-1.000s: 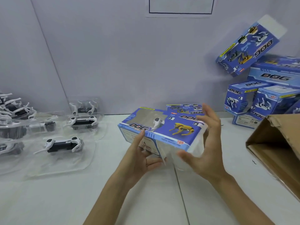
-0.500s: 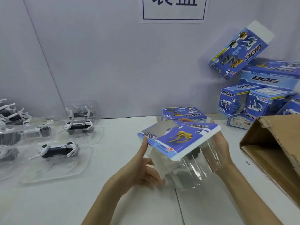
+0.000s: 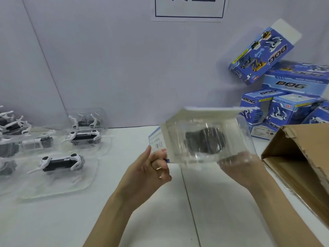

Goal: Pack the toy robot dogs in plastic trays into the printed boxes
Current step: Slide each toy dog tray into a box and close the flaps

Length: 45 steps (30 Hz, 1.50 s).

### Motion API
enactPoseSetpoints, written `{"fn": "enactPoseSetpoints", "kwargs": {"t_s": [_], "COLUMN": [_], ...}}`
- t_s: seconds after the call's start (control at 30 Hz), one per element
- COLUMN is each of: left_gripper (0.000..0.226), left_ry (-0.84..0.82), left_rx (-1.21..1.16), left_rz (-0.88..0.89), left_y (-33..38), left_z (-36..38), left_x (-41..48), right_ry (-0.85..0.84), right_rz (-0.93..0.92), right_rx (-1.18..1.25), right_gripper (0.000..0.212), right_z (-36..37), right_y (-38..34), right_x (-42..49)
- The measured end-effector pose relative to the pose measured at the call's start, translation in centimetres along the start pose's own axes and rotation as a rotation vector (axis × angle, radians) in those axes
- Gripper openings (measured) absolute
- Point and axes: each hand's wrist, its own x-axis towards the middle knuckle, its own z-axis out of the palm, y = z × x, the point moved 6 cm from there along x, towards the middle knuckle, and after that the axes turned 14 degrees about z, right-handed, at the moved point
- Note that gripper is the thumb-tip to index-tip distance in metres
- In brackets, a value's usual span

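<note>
I hold a printed box (image 3: 203, 114) in the air above the table, its open end turned toward me. A clear plastic tray (image 3: 204, 141) with a dark toy dog inside sits in that opening, blurred. My left hand (image 3: 151, 168) grips the box's left side, thumb up along the flap. From below right, my right hand (image 3: 238, 164) holds the tray's lower edge. Several more trays with white and black robot dogs (image 3: 60, 162) lie on the table at the left.
Blue printed boxes (image 3: 284, 107) are stacked against the wall at the right, one (image 3: 261, 54) leaning on the wall above them. A brown cardboard carton (image 3: 302, 166) lies open at the right edge. A paper sign (image 3: 188, 8) hangs on the wall.
The box has tipped up, so its open end with the tray now faces me instead of its printed face. Both hands rose slightly with it.
</note>
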Motion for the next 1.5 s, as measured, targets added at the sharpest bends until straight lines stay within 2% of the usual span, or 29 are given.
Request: {"fn": "enactPoseSetpoints", "kwargs": {"t_s": [0.07,0.17,0.23,0.33,0.37,0.43,0.5,0.57,0.63,0.73,0.8,0.87,1.0,1.13,1.17,1.23,1.3,1.4,1.43,1.5], "left_gripper": [0.035,0.045,0.055,0.041,0.044,0.071,0.093,0.094,0.095,0.092,0.085,0.086,0.091,0.090,0.090,0.086,0.087,0.084,0.081,0.078], "left_ry": [-0.103,-0.072,0.105,0.386,0.399,0.303,0.213,0.179,0.182,0.174,0.176,0.174,0.149,0.131,0.124,0.117,0.140,0.165,0.145,0.058], "left_rx": [-0.193,-0.294,-0.091,0.548,0.682,0.791,0.830,0.935,0.999,1.015,1.011,1.000,0.971,0.978,0.982,1.017,1.139,1.362,1.395,1.438], "left_rz": [-0.002,0.004,0.027,0.165,0.212,0.235,0.208,0.217,0.247,0.290,0.288,0.284,0.262,0.248,0.249,0.264,0.413,0.857,0.955,1.037], "left_y": [0.5,1.1,1.1,1.9,2.3,2.2,1.7,1.2,0.9,1.1,1.2,1.1,1.1,1.1,1.1,1.3,2.0,3.5,3.5,3.2], "left_z": [1.0,0.4,-1.1,-3.3,-3.3,-2.5,-1.7,-1.4,-1.4,-1.2,-1.0,-1.1,-1.6,-2.0,-2.1,-1.9,-1.1,1.3,2.2,3.5], "left_x": [-0.1,0.0,0.4,0.2,0.1,0.2,0.4,0.5,0.6,0.4,0.7,0.8,0.7,1.0,1.0,1.0,0.4,-1.0,-1.4,-1.7], "right_ry": [-0.093,0.120,0.279,0.396,0.387,0.343,0.274,0.213,0.285,0.550,0.527,0.418,0.179,-0.021,-0.050,-0.055,-0.026,-0.014,-0.020,-0.035], "right_rz": [0.000,-0.001,0.083,0.204,0.202,0.182,0.168,0.138,-0.004,-0.374,-0.547,-0.592,-0.372,0.100,0.189,0.249,0.237,0.229,0.230,0.227], "right_rx": [-0.182,-0.236,-0.307,-0.385,-0.396,-0.437,-0.465,-0.482,-0.462,-0.476,-0.593,-0.723,-0.947,-1.468,-1.546,-1.548,-1.505,-1.500,-1.505,-1.506], "right_gripper": [0.045,0.050,0.051,0.071,0.076,0.082,0.075,0.063,0.052,0.040,0.030,0.027,0.009,0.037,0.041,0.043,0.042,0.039,0.038,0.032], "right_z": [2.1,1.6,1.2,0.3,0.1,0.3,1.0,2.0,2.7,3.8,6.1,8.9,13.1,14.2,13.9,13.3,12.9,13.0,13.2,13.6], "right_y": [0.2,0.7,1.1,1.5,1.6,1.7,1.9,2.0,0.8,-4.4,-8.5,-11.5,-13.7,-8.3,-6.5,-4.3,-3.9,-4.2,-4.3,-4.2], "right_x": [-0.2,0.6,1.1,1.3,1.3,1.3,1.3,1.3,1.0,-0.7,-1.1,-0.2,3.9,7.9,8.3,8.4,7.9,7.4,7.3,7.0]}}
